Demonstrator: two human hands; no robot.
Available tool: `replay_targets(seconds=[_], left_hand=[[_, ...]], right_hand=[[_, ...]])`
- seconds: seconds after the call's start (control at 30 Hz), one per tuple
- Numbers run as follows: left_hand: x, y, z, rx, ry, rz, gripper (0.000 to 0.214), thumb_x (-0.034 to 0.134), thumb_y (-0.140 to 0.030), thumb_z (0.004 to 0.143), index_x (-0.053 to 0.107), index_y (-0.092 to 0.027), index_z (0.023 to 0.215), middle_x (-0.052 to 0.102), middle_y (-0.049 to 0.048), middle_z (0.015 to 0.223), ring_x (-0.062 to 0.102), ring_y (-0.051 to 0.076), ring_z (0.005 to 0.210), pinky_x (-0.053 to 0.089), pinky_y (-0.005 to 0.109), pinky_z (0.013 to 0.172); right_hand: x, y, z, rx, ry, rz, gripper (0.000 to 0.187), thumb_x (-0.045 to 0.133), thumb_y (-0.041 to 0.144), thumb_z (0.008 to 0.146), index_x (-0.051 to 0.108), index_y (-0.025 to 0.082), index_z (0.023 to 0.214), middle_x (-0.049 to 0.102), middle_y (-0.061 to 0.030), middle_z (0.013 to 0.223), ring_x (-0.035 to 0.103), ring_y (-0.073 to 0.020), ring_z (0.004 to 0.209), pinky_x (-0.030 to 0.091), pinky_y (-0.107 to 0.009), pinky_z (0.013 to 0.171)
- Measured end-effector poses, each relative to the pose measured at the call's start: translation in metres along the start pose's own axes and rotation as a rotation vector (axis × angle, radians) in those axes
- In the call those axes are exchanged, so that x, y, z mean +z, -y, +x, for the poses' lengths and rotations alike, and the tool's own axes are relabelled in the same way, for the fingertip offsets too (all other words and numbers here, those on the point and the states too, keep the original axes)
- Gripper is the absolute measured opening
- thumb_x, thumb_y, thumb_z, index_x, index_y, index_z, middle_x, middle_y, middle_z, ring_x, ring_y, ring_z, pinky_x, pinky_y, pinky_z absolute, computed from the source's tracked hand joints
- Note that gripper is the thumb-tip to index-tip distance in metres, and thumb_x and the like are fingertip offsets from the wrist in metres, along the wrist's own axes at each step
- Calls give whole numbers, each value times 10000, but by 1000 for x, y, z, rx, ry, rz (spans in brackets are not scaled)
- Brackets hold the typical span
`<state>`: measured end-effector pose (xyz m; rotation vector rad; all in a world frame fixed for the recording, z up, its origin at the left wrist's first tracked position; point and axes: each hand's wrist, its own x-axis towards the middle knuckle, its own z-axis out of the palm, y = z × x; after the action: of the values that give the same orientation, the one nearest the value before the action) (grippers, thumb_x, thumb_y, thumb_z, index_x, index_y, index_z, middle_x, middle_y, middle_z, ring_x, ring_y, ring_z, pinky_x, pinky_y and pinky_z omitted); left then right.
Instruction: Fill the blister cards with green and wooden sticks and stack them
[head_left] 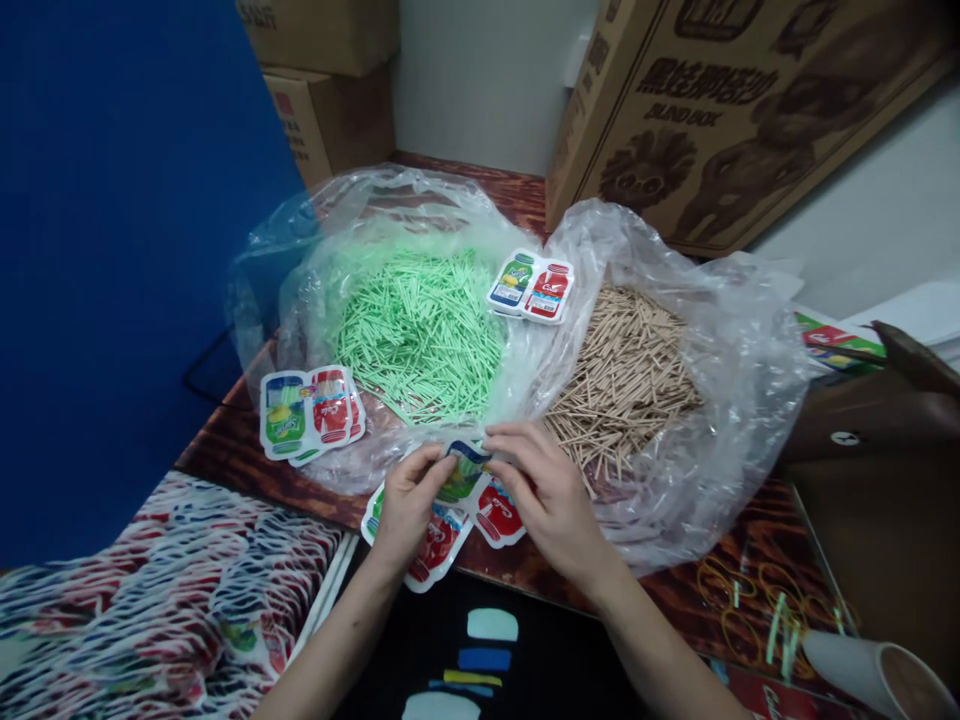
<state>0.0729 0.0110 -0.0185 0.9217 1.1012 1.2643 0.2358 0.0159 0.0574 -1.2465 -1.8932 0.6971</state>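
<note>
The left hand (409, 495) is curled, and its thumb and fingers pinch the left edge of a pack (459, 478), a small card with a green bottle shape and a red bottle shape. The right hand (544, 490) lies on the same pack from the other side, fingers bent and fingertips pressing on its top edge. Its thumb is hidden, so I cannot tell how firmly it grips. Both wrists are low and both forearms come up from the lower edge of the view. The pack is held just in front of the green sticks (420, 330), on the person's side. A second pack (435, 548) lies under the left hand, further from the green sticks.

As I judge it, the work is in an early or middle part: only one pack is in the hands, and whether it has sticks inside is too small to see. One pack (311, 412) lies on the counter (750, 570) at the front left of the green sticks, and another pack (531, 287) lies at their far right. The green sticks fill a clear bag (300, 260) in a big heap. To the right of the green sticks a similar bag holds a large heap of brown sticks (622, 370). Behind the green sticks stand boxes (720, 110)
</note>
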Motion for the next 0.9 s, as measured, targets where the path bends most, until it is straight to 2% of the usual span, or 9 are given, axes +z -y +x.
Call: replay_targets(seconds=[0.1, 0.23, 0.37, 0.5, 0.57, 0.63, 0.73, 0.8, 0.9], left_hand=[[3, -2, -1, 12, 13, 18, 91, 661, -258, 792, 719, -191, 812, 677, -2, 805, 589, 142, 786, 456, 228, 748], [5, -4, -2, -19, 10, -2, 109, 673, -272, 773, 722, -181, 807, 684, 10, 809, 597, 157, 784, 470, 248, 750], [6, -3, -1, -32, 15, 15, 108, 691, -279, 755, 719, -181, 791, 686, 13, 819, 601, 161, 802, 475, 249, 761], [5, -3, -1, -120, -37, -40, 159, 744, -315, 692, 714, -186, 779, 691, 9, 791, 608, 156, 749, 492, 253, 724], [1, -8, 1, -187, -54, -93, 168, 770, -325, 655, 707, -196, 742, 686, -4, 748, 603, 146, 686, 497, 248, 671], [-5, -18, 4, -264, 66, -89, 169, 789, -313, 626, 707, -199, 719, 683, 0, 725, 602, 152, 657, 500, 254, 639], [-11, -36, 9, -438, 478, 39, 283, 831, -229, 544, 728, -202, 807, 676, 20, 693, 604, 186, 642, 508, 286, 611], [-6, -43, 9, -513, 666, 157, 301, 832, -181, 518, 720, -192, 798, 640, 6, 626, 562, 164, 572, 480, 261, 542], [15, -38, 4, -429, 604, 252, 197, 805, -216, 573, 681, -170, 719, 585, -21, 586, 490, 119, 527, 419, 216, 497]], right_hand=[[-3, 2, -1, 10, 84, -67, 168, 488, 206, 930, 656, 205, 939, 625, -84, 1049, 573, -216, 1020, 459, -386, 891], [-5, 4, -1, 11, 73, -47, 171, 504, 189, 920, 643, 212, 1018, 614, -81, 1088, 557, -212, 1053, 446, -376, 912], [-8, 2, -1, 25, 116, -56, 163, 506, 191, 919, 665, 213, 954, 614, -81, 1057, 550, -217, 1039, 441, -383, 905], [-14, 1, -9, 58, 38, -4, 250, 498, 169, 920, 608, 236, 1134, 606, -72, 1079, 557, -203, 1017, 442, -365, 888], [-16, 0, -16, 108, -31, -9, 203, 497, 164, 919, 610, 218, 1078, 619, -62, 992, 571, -195, 939, 446, -336, 828], [-18, -2, -25, 157, -54, -14, 115, 512, 167, 915, 619, 199, 887, 606, -35, 849, 569, -175, 818, 434, -299, 734], [-17, -8, -36, 172, -25, 20, 203, 554, 209, 905, 556, 188, 704, 555, 2, 710, 532, -142, 685, 387, -266, 634], [-15, -13, -41, 136, -44, 8, 259, 575, 262, 900, 520, 185, 659, 523, 12, 656, 501, -133, 638, 354, -265, 601], [-8, -21, -45, 37, -127, -109, 337, 567, 328, 904, 483, 187, 609, 479, 9, 607, 448, -137, 608, 304, -284, 582]])
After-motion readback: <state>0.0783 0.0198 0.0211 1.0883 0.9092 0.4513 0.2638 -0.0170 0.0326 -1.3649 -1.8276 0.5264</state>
